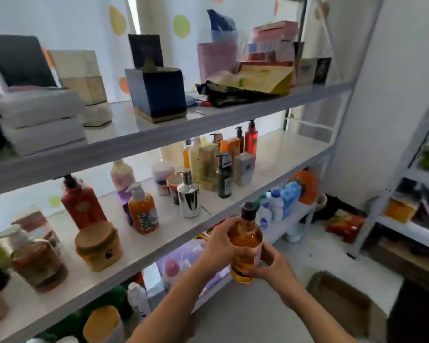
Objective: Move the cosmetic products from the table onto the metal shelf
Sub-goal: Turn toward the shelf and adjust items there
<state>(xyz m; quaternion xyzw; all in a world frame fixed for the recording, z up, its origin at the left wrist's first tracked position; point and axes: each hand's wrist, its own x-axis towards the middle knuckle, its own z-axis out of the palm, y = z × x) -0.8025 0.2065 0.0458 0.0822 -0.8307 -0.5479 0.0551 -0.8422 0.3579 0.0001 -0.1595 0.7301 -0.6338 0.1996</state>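
I hold an amber bottle with a dark cap (245, 240) upright in both hands, just in front of the middle board of the white metal shelf (233, 210). My left hand (221, 243) wraps its upper body from the left. My right hand (268, 264) grips its lower part from the right. On the middle board stand several cosmetic products: a silver pump bottle (189, 199), an orange pump bottle (143, 211), a red pump bottle (81, 204) and a brown-lidded jar (98, 246). The table is out of view.
The top board carries boxes, among them a dark blue box (159, 95), and bags. The lower board holds white and blue bottles (275, 206). A cardboard box (339, 300) sits on the floor at lower right. A second shelf unit (406, 226) stands at the right.
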